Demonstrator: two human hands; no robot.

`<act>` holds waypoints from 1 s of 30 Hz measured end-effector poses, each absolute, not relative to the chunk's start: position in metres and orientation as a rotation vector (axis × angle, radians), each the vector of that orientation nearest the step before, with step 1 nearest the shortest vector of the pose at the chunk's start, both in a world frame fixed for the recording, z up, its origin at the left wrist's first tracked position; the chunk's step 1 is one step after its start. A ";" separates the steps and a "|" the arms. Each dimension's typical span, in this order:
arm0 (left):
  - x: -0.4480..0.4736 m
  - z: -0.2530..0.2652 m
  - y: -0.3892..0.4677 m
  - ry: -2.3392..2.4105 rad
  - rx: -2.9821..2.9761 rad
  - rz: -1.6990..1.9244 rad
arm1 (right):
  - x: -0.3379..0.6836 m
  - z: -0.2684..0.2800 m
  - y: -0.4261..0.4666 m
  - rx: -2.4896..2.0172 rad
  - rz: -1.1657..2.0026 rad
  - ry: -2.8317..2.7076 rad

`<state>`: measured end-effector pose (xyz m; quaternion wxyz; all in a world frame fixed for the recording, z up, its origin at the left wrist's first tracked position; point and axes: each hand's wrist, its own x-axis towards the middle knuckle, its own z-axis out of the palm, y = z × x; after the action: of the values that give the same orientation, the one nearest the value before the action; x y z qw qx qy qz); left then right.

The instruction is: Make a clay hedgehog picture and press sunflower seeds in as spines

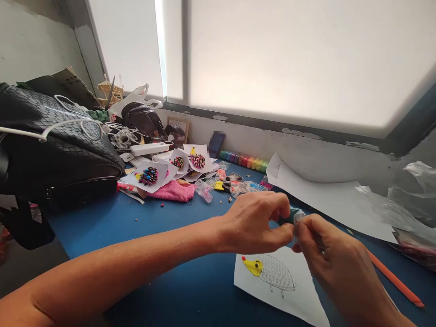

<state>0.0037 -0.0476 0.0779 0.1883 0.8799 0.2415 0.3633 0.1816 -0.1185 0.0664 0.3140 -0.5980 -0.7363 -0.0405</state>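
Observation:
Above a sheet of paper, my left hand [257, 222] and my right hand [335, 254] meet at a small clear plastic packet [297, 218]. Something dark teal shows inside the packet, partly covered by my left fingers. My right thumb and fingers pinch the packet's near end. My left fingers curl around its other side. Below lies the white paper [250, 282] with a hedgehog drawing [277, 272]. Its face is filled with yellow clay [252, 266] and has a red nose; the spiny body is only pen lines.
An orange stick-like tool [397, 279] lies at right. Behind my hands are clay packets [238, 185], a row of coloured clay [243, 160], finished hedgehog cards [148, 176] and a pink cloth [175, 190]. A black bag [61, 141] stands left; white paper rolls [323, 197] right.

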 end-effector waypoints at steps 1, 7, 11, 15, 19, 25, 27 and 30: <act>0.003 0.076 -0.047 0.628 2.534 1.053 | 0.181 0.068 -0.119 -1.581 -0.087 -1.932; 0.004 0.064 -0.034 0.508 2.702 0.805 | 0.175 0.067 -0.121 -1.601 0.067 -1.869; 0.003 0.065 -0.029 0.537 2.700 0.690 | 0.177 0.062 -0.116 -1.629 0.210 -1.758; 0.000 0.067 -0.029 0.559 2.708 0.644 | 0.179 0.061 -0.114 -1.672 0.242 -1.718; -0.002 0.069 -0.027 0.646 2.678 0.641 | 0.178 0.060 -0.116 -1.511 0.084 -1.781; -0.003 0.069 -0.024 0.656 2.687 0.578 | 0.176 0.056 -0.118 -1.476 -0.092 -1.871; -0.002 0.070 -0.026 0.608 2.703 0.537 | 0.177 0.056 -0.121 -1.485 -0.030 -1.873; -0.003 0.072 -0.030 0.537 2.736 0.464 | 0.181 0.055 -0.127 -1.483 -0.013 -1.861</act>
<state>-0.0026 -0.0303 0.0718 0.1568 0.9560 0.1875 0.1623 0.1808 -0.1273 0.0553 0.3718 -0.5787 -0.7259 -0.0051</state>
